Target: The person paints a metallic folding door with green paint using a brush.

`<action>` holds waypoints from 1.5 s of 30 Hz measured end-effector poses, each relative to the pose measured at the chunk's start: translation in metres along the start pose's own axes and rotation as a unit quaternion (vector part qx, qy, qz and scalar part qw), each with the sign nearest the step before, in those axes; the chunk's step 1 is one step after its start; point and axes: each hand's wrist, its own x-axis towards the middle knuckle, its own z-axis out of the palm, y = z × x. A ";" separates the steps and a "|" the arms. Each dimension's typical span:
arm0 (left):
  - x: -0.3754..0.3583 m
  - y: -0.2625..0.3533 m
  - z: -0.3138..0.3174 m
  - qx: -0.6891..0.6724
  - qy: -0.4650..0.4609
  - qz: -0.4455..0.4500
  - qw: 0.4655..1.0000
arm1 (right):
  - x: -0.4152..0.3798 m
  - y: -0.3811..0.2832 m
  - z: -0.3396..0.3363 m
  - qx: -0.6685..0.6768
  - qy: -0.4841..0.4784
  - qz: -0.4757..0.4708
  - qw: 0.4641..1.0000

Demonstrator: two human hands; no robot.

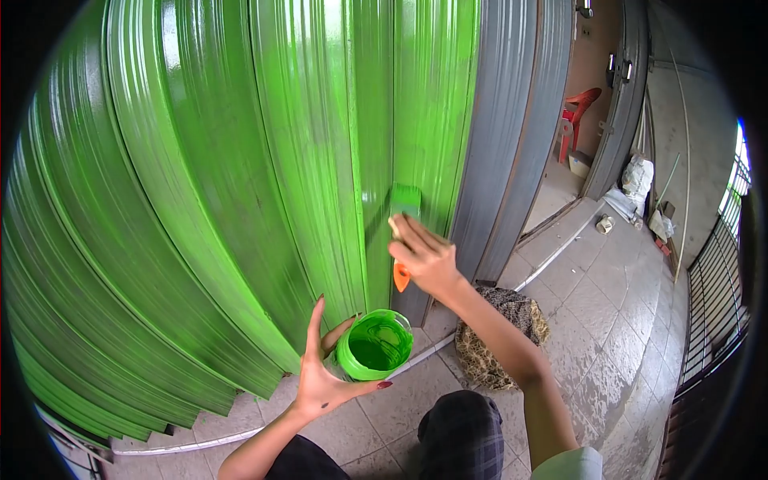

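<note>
My right hand (426,254) is closed around a paintbrush (406,200) with an orange handle end. Its bristles, loaded with green, press against a ribbed metal folding door (312,120). Most of the panels are glossy green, while the ones at the right (500,120) are grey. Lower down, my left hand (326,376) grips a small tub of green paint (374,346) from its left side, thumb beneath the near side and fingers spread along the far side. Wet paint coats the tub's inner wall and rim.
A patterned brown cloth (498,340) lies on the tiled floor (592,320) by the door's foot. Through the doorway stands a red plastic chair (578,116). A white cup (606,225), a whitish bag (638,180) and a metal gate (712,272) are at the right.
</note>
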 end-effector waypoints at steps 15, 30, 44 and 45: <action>-0.004 0.010 -0.002 0.011 0.002 -0.012 1.000 | -0.085 -0.013 0.025 0.098 -0.145 0.006 0.984; -0.002 0.005 0.002 0.026 -0.003 -0.009 1.000 | -0.175 0.002 -0.020 0.117 -0.317 -0.056 0.940; 0.000 -0.009 0.011 0.029 -0.014 -0.035 0.999 | -0.145 0.035 -0.029 0.053 -0.152 -0.043 0.986; 0.000 -0.010 0.012 0.027 -0.014 -0.036 0.999 | -0.167 0.026 -0.021 0.090 -0.163 -0.032 0.982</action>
